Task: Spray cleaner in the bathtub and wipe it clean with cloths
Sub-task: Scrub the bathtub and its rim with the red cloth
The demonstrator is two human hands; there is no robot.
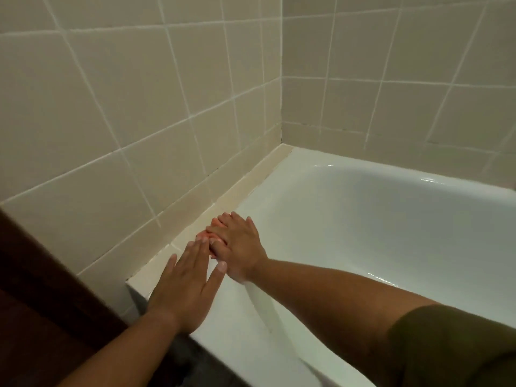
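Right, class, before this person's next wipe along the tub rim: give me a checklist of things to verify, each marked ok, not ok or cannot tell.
1. Cloth in hand: ok, the right hand holds the pink cloth down on the bathtub rim.
2. Support: ok, the left hand lies flat on the rim.
3. Rim ahead, toward the tiled corner, unobstructed: ok.
4. Rim wet with cleaner: cannot tell.
5. Reach of the spray bottle: cannot tell, none in view.

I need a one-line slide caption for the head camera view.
Right hand holds an orange cloth on the bathtub rim beside the tiled wall; left hand rests flat nearby.
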